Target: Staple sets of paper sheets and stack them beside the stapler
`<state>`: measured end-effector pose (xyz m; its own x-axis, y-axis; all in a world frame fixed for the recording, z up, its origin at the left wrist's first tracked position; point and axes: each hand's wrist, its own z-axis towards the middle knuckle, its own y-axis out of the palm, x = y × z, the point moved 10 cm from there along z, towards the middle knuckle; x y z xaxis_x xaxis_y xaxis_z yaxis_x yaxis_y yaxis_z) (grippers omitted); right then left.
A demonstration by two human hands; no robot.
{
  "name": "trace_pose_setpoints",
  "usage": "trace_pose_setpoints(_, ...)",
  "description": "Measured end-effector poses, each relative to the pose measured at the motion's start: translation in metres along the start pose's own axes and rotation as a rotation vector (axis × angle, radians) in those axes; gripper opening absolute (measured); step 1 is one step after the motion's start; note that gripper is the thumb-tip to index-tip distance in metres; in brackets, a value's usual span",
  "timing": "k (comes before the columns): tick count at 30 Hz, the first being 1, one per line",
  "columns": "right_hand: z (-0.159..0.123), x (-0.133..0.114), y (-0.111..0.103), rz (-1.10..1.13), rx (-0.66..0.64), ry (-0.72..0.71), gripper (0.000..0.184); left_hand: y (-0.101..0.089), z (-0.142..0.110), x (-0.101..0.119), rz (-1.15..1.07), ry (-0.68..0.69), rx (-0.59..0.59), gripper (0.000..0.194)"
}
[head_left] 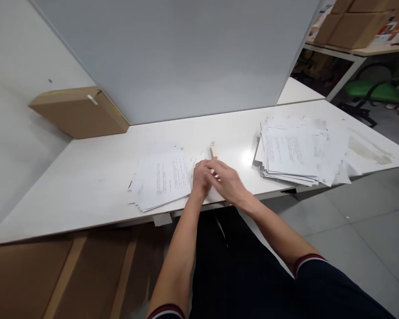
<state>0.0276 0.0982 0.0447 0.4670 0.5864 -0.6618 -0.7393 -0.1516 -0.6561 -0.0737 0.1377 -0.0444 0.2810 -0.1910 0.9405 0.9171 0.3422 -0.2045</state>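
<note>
My left hand [201, 178] and my right hand [228, 180] meet above the front part of the white table [96, 177]. The left fingers are curled, and the right fingers and thumb close over against them. Whatever lies between the fingers, if anything, is hidden. Just beyond the fingertips a small, narrow cream-coloured object [213, 149] lies on the table, its near end covered by the hands. To the left of my left hand rests a loose stack of printed sheets [162, 177]. A thicker, uneven pile of printed papers [292, 150] is on the right, apart from my right hand.
A tall grey-white panel [186, 57] rises along the table's back edge. A cardboard box [83, 113] leans against the wall at the back left. More cardboard [96, 266] is below the table. Boxes [352, 29] and a green chair [374, 91] stand at the far right.
</note>
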Motion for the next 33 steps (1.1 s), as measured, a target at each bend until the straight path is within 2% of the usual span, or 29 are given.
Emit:
trace_pose_setpoints(3, -0.033, 0.052, -0.064, -0.106, 0.176, 0.124, 0.026, 0.011, 0.0, 0.011, 0.261, 0.143, -0.09, 0.048)
trace_pose_setpoints(5, -0.054, 0.086, -0.106, -0.256, 0.274, 0.223, 0.028, 0.015, 0.0, 0.014, 0.416, 0.222, -0.096, 0.057)
trace_pose_setpoints(6, -0.063, 0.099, -0.124, -0.336, 0.307, 0.257, 0.029, 0.015, -0.001, 0.015, 0.449, 0.241, -0.091, 0.058)
trace_pose_setpoints(8, -0.075, 0.121, -0.145, -0.459, 0.293, 0.293, 0.036, 0.016, -0.001, 0.015, 0.481, 0.268, -0.085, 0.06)
trace_pose_setpoints(11, -0.08, 0.147, -0.147, -0.52, 0.148, 0.325, 0.051, 0.018, -0.002, 0.015, 0.528, 0.282, -0.089, 0.06)
trace_pose_setpoints(13, -0.081, 0.158, -0.14, -0.526, 0.072, 0.339, 0.054, 0.018, -0.002, 0.014, 0.566, 0.281, -0.093, 0.06)
trace_pose_setpoints(15, -0.08, 0.163, -0.135, -0.539, 0.051, 0.335, 0.053, 0.018, -0.002, 0.014, 0.599, 0.276, -0.097, 0.06)
trace_pose_setpoints(20, -0.078, 0.158, -0.133, -0.54, 0.091, 0.251, 0.038, 0.019, -0.002, 0.013, 0.651, 0.26, -0.1, 0.059)
trace_pose_setpoints(25, -0.075, 0.15, -0.132, -0.556, 0.043, 0.189, 0.032, 0.019, -0.002, 0.012, 0.651, 0.269, -0.096, 0.058)
trace_pose_setpoints(29, -0.076, 0.146, -0.139, -0.536, 0.139, 0.17, 0.029, 0.018, -0.002, 0.012, 0.644, 0.276, -0.088, 0.057)
trace_pose_setpoints(33, -0.084, 0.152, -0.15, -0.418, 0.301, 0.255, 0.019, 0.018, -0.003, 0.015, 0.641, 0.292, -0.079, 0.057)
